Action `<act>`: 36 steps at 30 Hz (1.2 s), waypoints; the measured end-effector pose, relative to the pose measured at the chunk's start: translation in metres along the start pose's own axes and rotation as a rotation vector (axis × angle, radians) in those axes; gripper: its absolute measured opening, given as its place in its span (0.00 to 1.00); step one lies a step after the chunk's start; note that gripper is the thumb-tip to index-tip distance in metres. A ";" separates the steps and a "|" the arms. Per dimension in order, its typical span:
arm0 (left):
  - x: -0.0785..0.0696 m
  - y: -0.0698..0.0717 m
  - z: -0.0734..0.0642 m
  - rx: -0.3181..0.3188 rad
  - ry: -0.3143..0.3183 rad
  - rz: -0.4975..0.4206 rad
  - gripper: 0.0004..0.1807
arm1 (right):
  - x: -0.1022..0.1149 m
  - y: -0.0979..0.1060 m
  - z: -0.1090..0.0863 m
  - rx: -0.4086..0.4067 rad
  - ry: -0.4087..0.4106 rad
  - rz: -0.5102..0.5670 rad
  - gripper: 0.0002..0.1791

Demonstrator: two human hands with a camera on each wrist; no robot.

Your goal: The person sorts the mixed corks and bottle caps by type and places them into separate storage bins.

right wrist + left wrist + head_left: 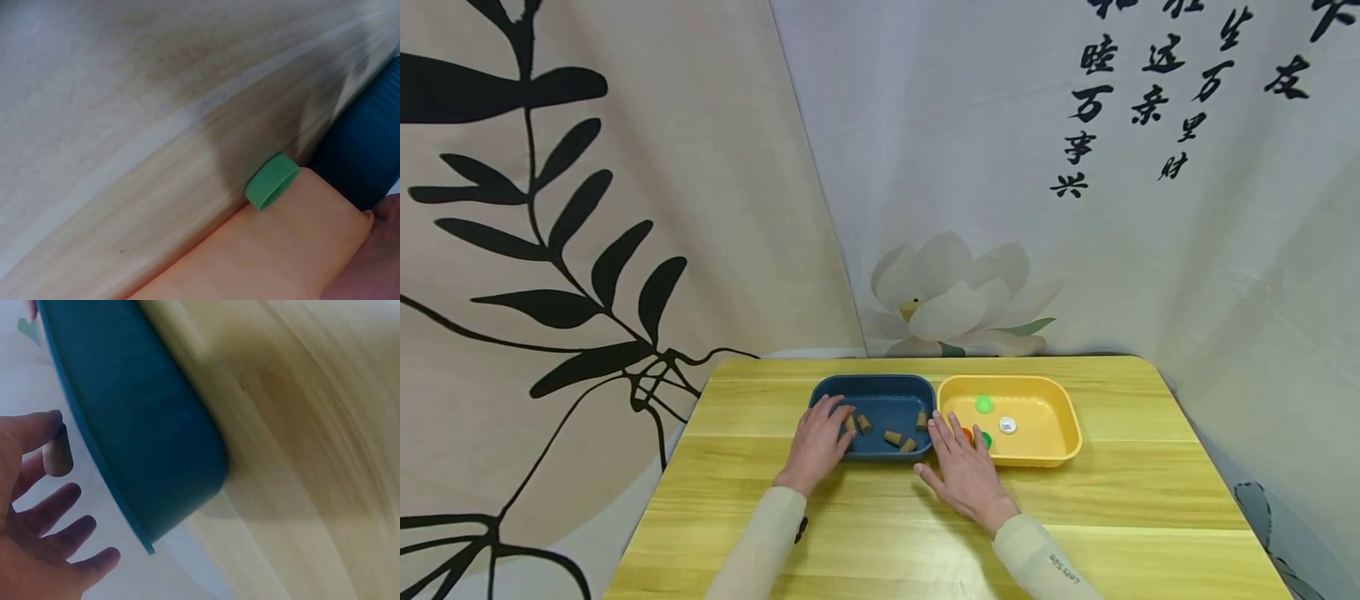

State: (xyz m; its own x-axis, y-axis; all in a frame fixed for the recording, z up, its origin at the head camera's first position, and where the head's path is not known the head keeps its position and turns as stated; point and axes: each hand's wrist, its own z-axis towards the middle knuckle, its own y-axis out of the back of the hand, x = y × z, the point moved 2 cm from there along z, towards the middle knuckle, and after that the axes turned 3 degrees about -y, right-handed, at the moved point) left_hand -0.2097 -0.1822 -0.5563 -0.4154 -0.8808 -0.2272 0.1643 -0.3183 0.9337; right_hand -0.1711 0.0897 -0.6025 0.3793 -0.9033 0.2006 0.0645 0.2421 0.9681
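My left hand [816, 446] is over the left end of a dark blue tray [876, 385]. In the left wrist view its thumb and a finger pinch a small cork [59, 453]; the other fingers are spread. Several corks lie in the tray, one cork [892, 437] near its middle. My right hand [966, 483] lies with fairly straight fingers over the near left corner of a yellow tray [1063, 433]. Beside those fingers, partly covered, are an orange cap [967, 435] and a green cap [986, 440]. A green cap [272, 181] shows against the tray's outer wall in the right wrist view.
A light green cap [984, 404] and a white cap [1007, 425] lie in the yellow tray. Both trays stand side by side on a wooden table [1150, 500]. Behind it hangs a printed cloth [962, 150] with a flower and black writing.
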 end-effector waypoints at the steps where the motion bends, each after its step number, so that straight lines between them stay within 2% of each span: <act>1: 0.002 -0.001 0.002 0.013 0.000 0.000 0.21 | 0.000 -0.001 0.000 -0.001 0.001 -0.002 0.46; 9: 0.014 -0.006 0.014 0.121 -0.045 0.064 0.20 | 0.001 -0.003 0.000 -0.007 0.012 -0.011 0.46; 13: 0.017 -0.007 0.017 0.164 -0.029 0.061 0.20 | 0.002 -0.003 0.001 -0.003 0.014 -0.010 0.46; 23: 0.018 -0.011 0.022 0.216 -0.002 0.088 0.22 | 0.002 -0.004 0.001 -0.001 0.011 -0.011 0.46; 29: 0.017 -0.013 0.021 0.190 0.017 0.033 0.28 | 0.000 -0.003 0.001 -0.003 0.008 0.002 0.46; 32: 0.011 -0.011 0.018 0.128 0.014 0.005 0.29 | -0.002 0.003 -0.001 -0.004 -0.005 0.048 0.45; 36: -0.001 -0.010 0.011 0.035 -0.009 -0.009 0.28 | -0.008 0.017 -0.005 -0.057 -0.035 0.127 0.44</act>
State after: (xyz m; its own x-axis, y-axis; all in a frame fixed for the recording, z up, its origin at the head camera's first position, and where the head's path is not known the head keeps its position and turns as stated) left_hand -0.2209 -0.1739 -0.5625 -0.4252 -0.8746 -0.2330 0.1296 -0.3136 0.9407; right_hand -0.1690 0.1028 -0.5888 0.3552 -0.8757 0.3272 0.0704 0.3741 0.9247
